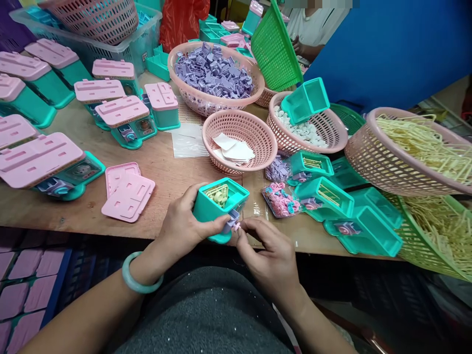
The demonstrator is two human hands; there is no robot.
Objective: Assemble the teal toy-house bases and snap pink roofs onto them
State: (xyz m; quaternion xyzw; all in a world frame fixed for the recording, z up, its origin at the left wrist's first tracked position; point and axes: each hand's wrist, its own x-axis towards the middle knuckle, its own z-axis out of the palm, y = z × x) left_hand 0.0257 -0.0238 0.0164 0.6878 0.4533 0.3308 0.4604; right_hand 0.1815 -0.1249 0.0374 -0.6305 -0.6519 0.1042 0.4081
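My left hand (188, 216) is wrapped round a teal plastic box (210, 216) with an open top, held at the table's front edge. Pale yellow sticks (218, 194) lie inside the box. A small purple plastic part (232, 220) juts from the box's front, with my left thumb against it. At that part, my right hand (269, 248) pinches a tiny pink knob (236, 227) between thumb and fingertips. To the left lie two pink lids (129, 196), one partly over the other.
Several pink-lidded teal boxes (123, 113) stand at left. Behind are baskets of purple parts (214, 73) and white cards (236, 150). On the right are open teal boxes (368, 231), a bag of small knobs (282, 199) and a basket of yellow sticks (424, 142). A person (313, 29) sits opposite.
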